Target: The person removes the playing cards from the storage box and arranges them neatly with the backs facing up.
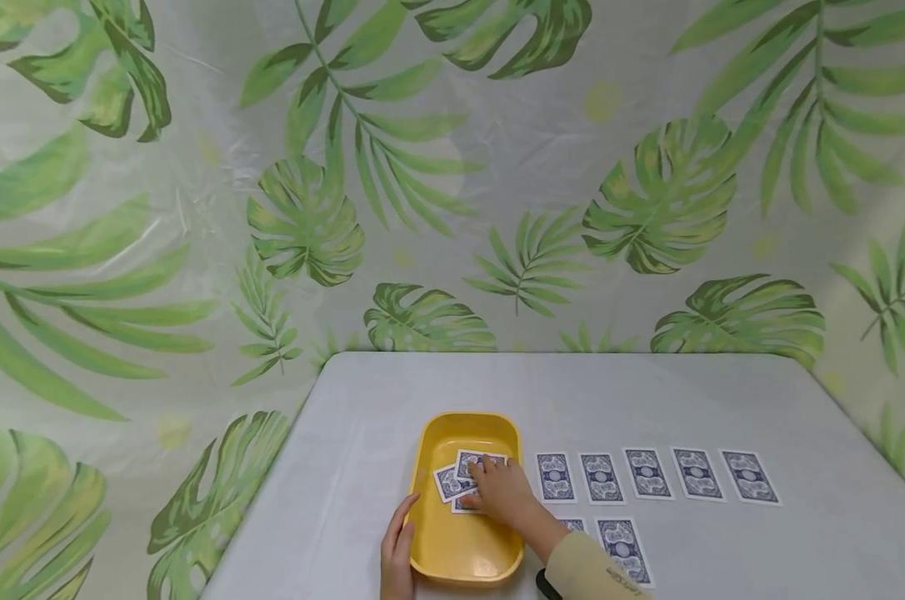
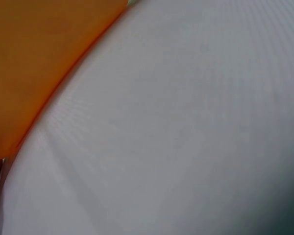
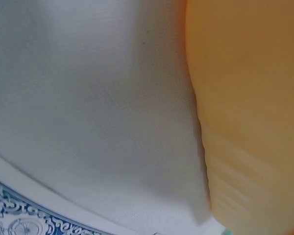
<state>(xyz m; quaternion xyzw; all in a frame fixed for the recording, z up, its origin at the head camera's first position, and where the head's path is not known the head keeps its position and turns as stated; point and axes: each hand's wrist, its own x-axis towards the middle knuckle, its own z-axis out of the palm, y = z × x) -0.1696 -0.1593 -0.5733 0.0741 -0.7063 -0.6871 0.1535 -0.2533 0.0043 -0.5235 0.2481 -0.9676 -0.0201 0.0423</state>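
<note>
A yellow tray (image 1: 463, 554) stands on the table, with several blue-and-white playing cards (image 1: 447, 483) overlapping face down inside. My left hand (image 1: 398, 550) rests along the tray's left wall, its fingers pointing forward against the rim. Over the tray, my right hand (image 1: 507, 492) touches the top playing card (image 1: 467, 461) with spread fingertips; its thumb lies lower, near another card. The palm hides part of the pile. Only the tray's side (image 2: 44, 54) and tablecloth show in the left wrist view. In the right wrist view, the tray wall (image 3: 250, 98) fills the right side.
Right of the tray, a row of several face-down cards (image 1: 601, 478) lies on the white table (image 1: 722, 550). Nearer to me are two more cards (image 1: 623, 546), partly covered by my right sleeve (image 1: 591, 571). A leaf-patterned curtain (image 1: 527, 167) hangs behind the table.
</note>
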